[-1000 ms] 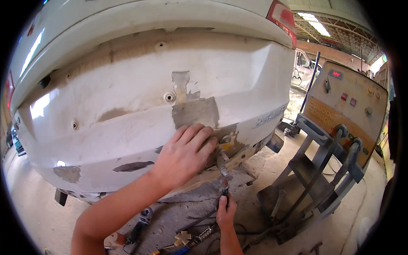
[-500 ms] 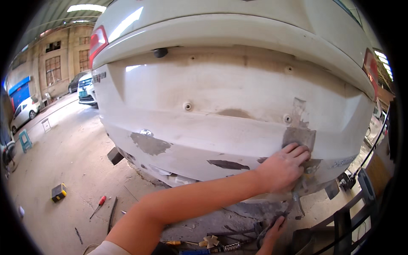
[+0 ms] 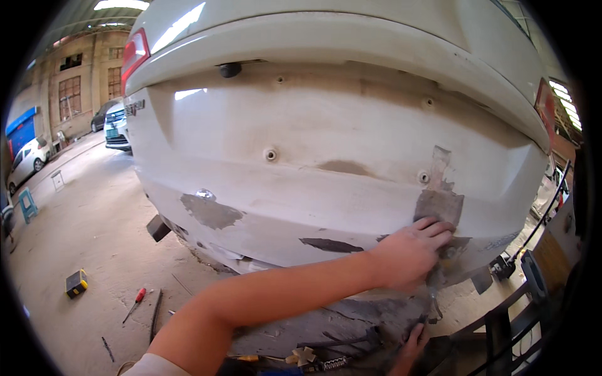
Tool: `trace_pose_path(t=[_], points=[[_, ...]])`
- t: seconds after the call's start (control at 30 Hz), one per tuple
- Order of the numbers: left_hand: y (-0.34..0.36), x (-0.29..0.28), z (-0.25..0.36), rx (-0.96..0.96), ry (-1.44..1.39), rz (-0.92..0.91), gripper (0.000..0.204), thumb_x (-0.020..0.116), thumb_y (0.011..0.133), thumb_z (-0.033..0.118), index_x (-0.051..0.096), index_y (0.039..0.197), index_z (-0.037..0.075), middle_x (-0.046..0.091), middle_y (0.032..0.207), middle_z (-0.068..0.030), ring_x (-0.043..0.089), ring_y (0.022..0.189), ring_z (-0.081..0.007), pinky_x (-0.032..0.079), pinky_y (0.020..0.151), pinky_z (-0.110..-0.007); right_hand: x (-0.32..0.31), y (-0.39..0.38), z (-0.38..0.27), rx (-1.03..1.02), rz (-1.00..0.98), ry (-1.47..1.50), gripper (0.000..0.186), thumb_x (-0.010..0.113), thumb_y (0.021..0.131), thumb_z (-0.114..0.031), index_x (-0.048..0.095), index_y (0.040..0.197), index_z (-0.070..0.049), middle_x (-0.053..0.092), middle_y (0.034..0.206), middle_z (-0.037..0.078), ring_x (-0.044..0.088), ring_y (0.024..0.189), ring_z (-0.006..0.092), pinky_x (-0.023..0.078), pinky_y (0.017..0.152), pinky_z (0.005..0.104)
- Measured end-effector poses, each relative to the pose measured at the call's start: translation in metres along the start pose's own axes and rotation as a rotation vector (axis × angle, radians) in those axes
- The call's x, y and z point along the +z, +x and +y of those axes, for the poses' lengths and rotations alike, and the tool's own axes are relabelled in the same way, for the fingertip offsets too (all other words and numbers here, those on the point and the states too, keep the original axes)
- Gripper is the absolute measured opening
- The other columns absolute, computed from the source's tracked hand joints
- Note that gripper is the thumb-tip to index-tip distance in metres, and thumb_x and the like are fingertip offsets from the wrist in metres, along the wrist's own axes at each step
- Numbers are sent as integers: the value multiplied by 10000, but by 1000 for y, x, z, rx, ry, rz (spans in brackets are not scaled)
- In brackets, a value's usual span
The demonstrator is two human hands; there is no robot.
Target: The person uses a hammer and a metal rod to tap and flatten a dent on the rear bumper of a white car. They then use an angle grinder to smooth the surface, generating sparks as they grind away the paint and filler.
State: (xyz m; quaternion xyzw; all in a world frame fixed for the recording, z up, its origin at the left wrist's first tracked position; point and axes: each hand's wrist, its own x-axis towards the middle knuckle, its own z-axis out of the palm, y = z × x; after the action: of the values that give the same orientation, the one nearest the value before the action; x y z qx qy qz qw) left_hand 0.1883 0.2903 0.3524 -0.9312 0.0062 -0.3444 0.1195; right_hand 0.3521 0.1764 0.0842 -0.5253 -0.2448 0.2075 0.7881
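Car, white, rear end (image 3: 351, 135): filled the middle of the view, from whose centre the clock hours were counted; its lower edge curved from 8 o'clock to 4 o'clock above the floor.

Grey patch (image 3: 439, 207): on the car's panel at 3 o'clock.

Left hand (image 3: 411, 250): at 4 o'clock, fingers bent and lying close together, tips at the patch's lower edge; thumb hidden, so whether they pinched anything could not be told. Its forearm came in from 7 o'clock, crossing the car's lower edge.

Right hand (image 3: 414, 343): at 5 o'clock, below that edge, fingers curled near something dark and blurred; their grip could not be told.

Metal tool (image 3: 434, 304): in the narrow gap between the hands, outline blurred.

Cart, dark (image 3: 497, 338): at 4 o'clock, near the right hand, limiting room on that side.

Spring (image 3: 335, 363) and tan cross-shaped piece (image 3: 303, 357): on the floor at 6 o'clock.

Floor, concrete (image 3: 100, 232): a broad stretch with room to move, between the car's 9 o'clock edge and a blue stool (image 3: 27, 205). On it, at 8 o'clock: yellow-and-black box (image 3: 76, 283); red-handled screwdriver (image 3: 135, 306), well apart from both hands.
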Motion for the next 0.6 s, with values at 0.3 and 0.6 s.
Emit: trace_pose_path(t=[0.3, 0.6], points=[[-27, 1, 5, 19, 104, -28, 170, 580, 703, 147, 626, 772, -2, 506, 1143, -133, 359, 1246, -283, 306, 1025, -393, -9, 7, -17, -31, -140, -103, 238, 520, 917, -295, 480, 945, -62, 432, 706, -11, 389, 533, 76, 317, 470, 213], [-37, 1, 4, -4, 91, -25, 175, 580, 722, 146, 601, 766, -22, 499, 1115, -142, 340, 1259, -306, 307, 1014, -419, 25, -52, 3, -199, -109, -2, 350, 459, 939, -278, 453, 650, -80, 376, 518, -26, 312, 422, 73, 232, 401, 261]])
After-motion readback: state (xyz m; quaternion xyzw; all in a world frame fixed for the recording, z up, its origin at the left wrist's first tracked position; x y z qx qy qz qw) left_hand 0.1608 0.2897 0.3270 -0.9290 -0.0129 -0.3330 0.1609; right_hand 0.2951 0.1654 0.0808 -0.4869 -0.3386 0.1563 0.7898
